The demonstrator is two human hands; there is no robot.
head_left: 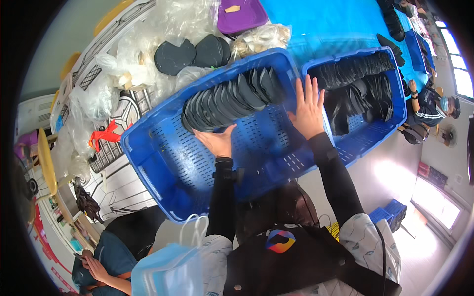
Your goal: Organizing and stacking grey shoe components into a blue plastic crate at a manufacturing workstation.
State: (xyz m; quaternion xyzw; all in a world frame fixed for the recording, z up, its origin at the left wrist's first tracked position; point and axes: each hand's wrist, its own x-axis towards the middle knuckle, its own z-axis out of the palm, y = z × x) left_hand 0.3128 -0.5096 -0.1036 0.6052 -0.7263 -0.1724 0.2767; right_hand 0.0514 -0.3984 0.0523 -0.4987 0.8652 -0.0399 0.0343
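In a blue plastic basket [170, 170] before me lies a row of thin, black, curved pieces [232, 101], standing on edge and packed against each other. My left hand [215, 141] rests against the near side of this row, thumb and fingers apart. My right hand [309, 108] is raised over the side between this basket and a second blue basket [360, 148], fingers spread and nothing in them. Whether it touches the rim I cannot tell. More black pieces [363, 93] lie in rows in the second basket.
Clear plastic bags [143, 49], two black rounded pads [175, 56] and a purple tray [242, 17] lie beyond the baskets. A person [437, 106] is at the far right; another person's hands [94, 266] show at the lower left. A blue mask [170, 269] hangs below me.
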